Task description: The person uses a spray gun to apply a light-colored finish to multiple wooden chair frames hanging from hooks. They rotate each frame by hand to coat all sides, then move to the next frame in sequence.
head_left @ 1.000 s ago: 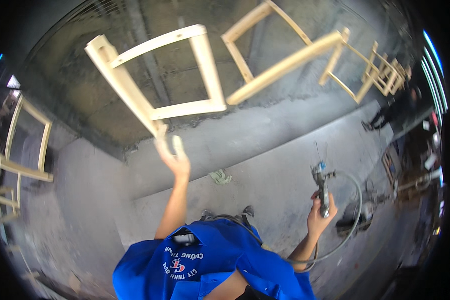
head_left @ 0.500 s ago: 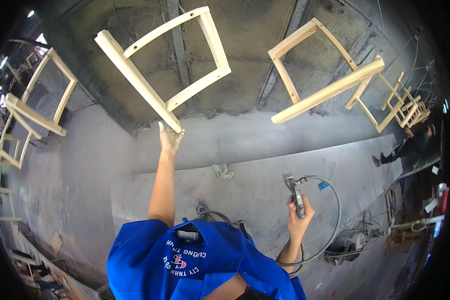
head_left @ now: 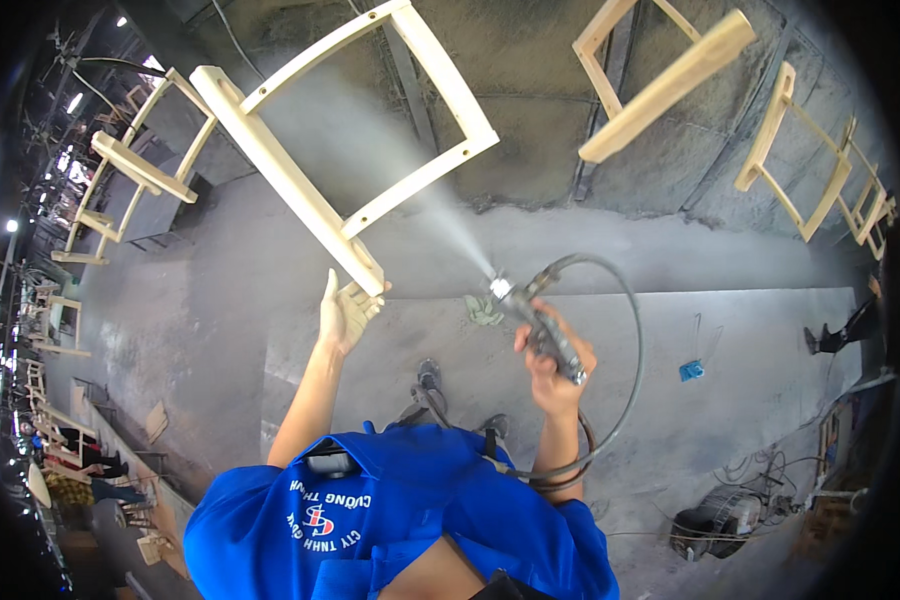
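A pale wooden chair frame [head_left: 300, 190], with a thick rail and a curved open surround, hangs tilted in front of me. My left hand [head_left: 348, 315] is at the rail's lower end, palm up and thumb spread; its fingers touch or nearly touch the wood, and I cannot tell which. In my right hand [head_left: 560, 365] is a metal spray gun [head_left: 538, 325], gripped by the handle. White mist [head_left: 440, 215] streams from its nozzle toward the opening and lower bar of the frame. A grey hose [head_left: 638, 340] loops from the gun around my right forearm.
Another wooden frame [head_left: 670, 85] hangs to the right, with several more beyond it. More frames [head_left: 145, 165] hang at the left. A green cloth [head_left: 483, 311] and a blue scrap [head_left: 691, 371] lie on the floor. A person [head_left: 855, 322] stands at the far right, near a dark round container [head_left: 710, 525].
My right hand has raised the spray gun up and left toward the frame, and mist now comes from it. The frame's rail end and my left hand sit slightly lower in view.
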